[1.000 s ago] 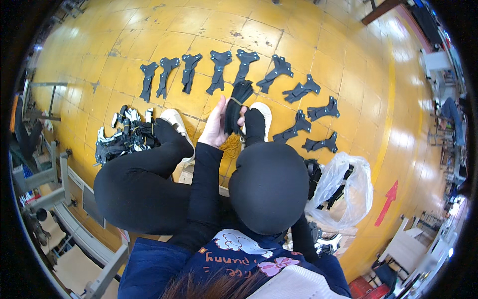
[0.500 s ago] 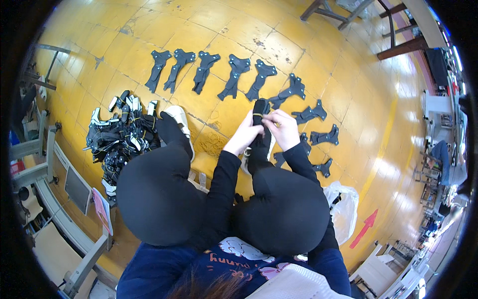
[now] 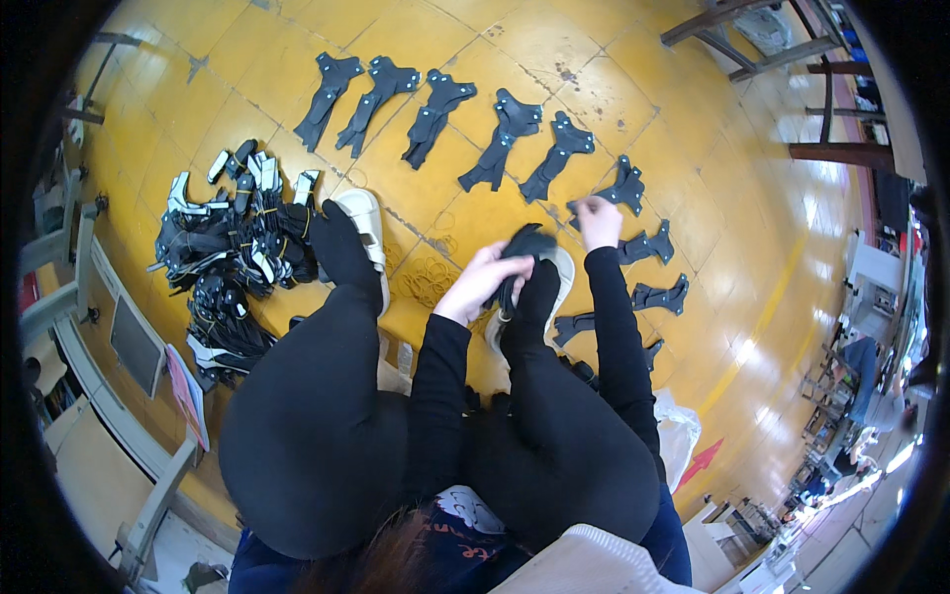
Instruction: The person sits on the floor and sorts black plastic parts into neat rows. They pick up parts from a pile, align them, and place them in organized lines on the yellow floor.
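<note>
Black strap bundle (image 3: 527,242) sits in the left hand (image 3: 487,283), thumb clamped across it, above the right shoe (image 3: 565,275). The right hand (image 3: 600,222), fingers bent, meets the tail of a studded dark piece (image 3: 625,186); I cannot tell whether it grips. Firm thumb pressure should stop the straps fanning.

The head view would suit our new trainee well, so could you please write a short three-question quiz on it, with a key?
1. Which hand holds the soft-looking black bundle?
2. True or false: the loose heap of thin yellow bands lies between the two off-white shoes.
3. The large pile of black-and-white pieces lies: a) left of both shoes; b) right of both shoes; c) between them.

Key: 1. The left hand. 2. True. 3. a.
</note>
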Demonstrator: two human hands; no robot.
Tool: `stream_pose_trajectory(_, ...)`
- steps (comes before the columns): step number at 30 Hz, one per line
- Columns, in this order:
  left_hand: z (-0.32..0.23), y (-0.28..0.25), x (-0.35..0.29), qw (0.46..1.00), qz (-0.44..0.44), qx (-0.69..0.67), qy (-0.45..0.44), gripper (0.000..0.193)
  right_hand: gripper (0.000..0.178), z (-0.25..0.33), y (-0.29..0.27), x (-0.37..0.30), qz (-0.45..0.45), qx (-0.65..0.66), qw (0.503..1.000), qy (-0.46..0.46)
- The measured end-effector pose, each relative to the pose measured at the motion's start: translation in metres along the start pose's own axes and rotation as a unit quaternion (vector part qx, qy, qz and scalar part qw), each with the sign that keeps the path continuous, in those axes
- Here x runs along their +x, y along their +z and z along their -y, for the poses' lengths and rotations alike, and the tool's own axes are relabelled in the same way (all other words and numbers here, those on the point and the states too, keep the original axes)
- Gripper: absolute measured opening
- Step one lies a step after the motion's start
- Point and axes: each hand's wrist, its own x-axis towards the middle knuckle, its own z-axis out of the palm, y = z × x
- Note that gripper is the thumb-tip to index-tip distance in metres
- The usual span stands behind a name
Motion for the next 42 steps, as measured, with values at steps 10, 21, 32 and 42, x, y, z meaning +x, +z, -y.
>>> stream_pose_trajectory(10,-0.028,0.010,-0.017,0.957,-0.008,-0.246,0.155,0.039,0.020,0.076,0.014,-0.090,0.216,0.215,0.951,-0.039)
stream_pose_trajectory(21,-0.025,0.054,-0.007,0.948,-0.088,0.174,0.251,0.039,0.056,0.121,-0.069,-0.109,0.042,0.226,0.964,-0.130)
stream_pose_trajectory(32,-0.040,0.058,-0.028,0.988,0.081,-0.061,0.118,0.061,0.039,0.129,-0.100,-0.104,0.187,0.526,0.829,0.030)
stream_pose_trajectory(42,-0.039,0.054,-0.020,0.979,0.019,-0.089,0.181,0.044,0.030,0.137,-0.082,-0.108,0.026,0.368,0.928,-0.040)
